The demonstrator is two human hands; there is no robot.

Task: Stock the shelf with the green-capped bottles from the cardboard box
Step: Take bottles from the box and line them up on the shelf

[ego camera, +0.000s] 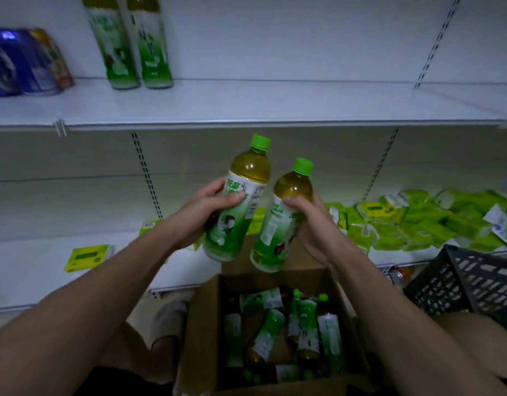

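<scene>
White metal upper shelf (pixel 275 101): two green-labelled plastic bottles (pixel 132 44) upright at far left, touching; blue shiny packet (pixel 20 61) further left. White lower shelf (pixel 29 270): flat yellow-green packet (pixel 88 257) at left, heap of yellow-green packets (pixel 418 224) at right. Floor: open brown cardboard box (pixel 200 324), black slotted plastic crate (pixel 463 284) at right.

1. A blue plastic package (pixel 20 62) lies at the left end of the upper level, blurred.
2. Yellow-green tissue packs (pixel 423 224) are heaped in a loose pile on the lower level at right.
3. A single yellow-green pack (pixel 88 257) lies flat on the lower level at left, well apart from the pile.
4. A black slotted plastic crate (pixel 475 284) sits tilted at the right edge, below the pile.
5. Slotted metal uprights (pixel 146 172) run up the white back panel.
</scene>
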